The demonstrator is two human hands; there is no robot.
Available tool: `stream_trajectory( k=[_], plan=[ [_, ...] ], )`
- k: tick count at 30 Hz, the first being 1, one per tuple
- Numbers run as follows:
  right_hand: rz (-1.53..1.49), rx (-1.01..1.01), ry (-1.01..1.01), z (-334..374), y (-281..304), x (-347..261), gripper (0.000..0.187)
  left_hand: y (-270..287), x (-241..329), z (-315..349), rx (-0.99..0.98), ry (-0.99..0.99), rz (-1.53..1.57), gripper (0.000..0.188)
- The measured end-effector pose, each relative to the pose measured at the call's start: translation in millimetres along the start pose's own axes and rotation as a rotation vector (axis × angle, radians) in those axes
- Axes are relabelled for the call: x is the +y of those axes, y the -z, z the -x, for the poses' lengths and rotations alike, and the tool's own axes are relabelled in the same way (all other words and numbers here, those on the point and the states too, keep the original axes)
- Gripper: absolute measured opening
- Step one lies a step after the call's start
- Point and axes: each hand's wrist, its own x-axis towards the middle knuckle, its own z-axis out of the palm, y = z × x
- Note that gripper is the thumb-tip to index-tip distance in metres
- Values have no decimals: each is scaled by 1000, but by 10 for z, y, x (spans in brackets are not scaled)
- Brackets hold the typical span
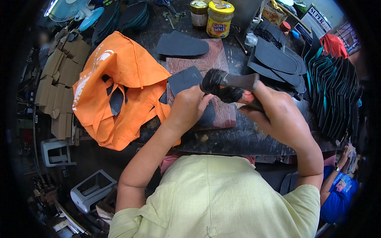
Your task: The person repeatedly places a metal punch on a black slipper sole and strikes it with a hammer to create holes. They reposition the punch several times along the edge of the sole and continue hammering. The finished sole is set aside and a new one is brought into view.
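Note:
My right hand (278, 107) is wrapped around the handle of a hammer (242, 81), whose dark head is partly covered in black wrapping. The hammer is raised over a worn reddish-brown board (226, 119) on the table. My left hand (188, 105) is closed, thumb pressed to the fingers, right beside the hammer's wrapped end; what it pinches is hidden. Under and behind that hand lies a flat black sole piece (184, 79), and a dark piece (207, 117) shows below it on the board. A black shoe sole (182, 44) rests across the board's far edge.
An orange cloth bag (127, 63) lies at left. Two jars, one a yellow-lidded jar (220, 20), stand at the back. Stacked black soles (278, 59) and a row of black-and-teal sheets (333, 95) fill the right. A person in a blue shirt (339, 194) is at lower right.

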Motion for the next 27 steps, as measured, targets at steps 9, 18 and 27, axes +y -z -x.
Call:
stream_trajectory(
  k=[9,18,27],
  plan=[
    [-29,23,-9,37,-204,43,53,-1,-1,20,27,-101,35,18],
    [-25,-20,-165,166,-142,107,44,203,-251,-190,212,80,-35,21],
    [-15,-117,-241,304,-281,271,45,444,-426,-271,41,203,2,19]
  ],
)
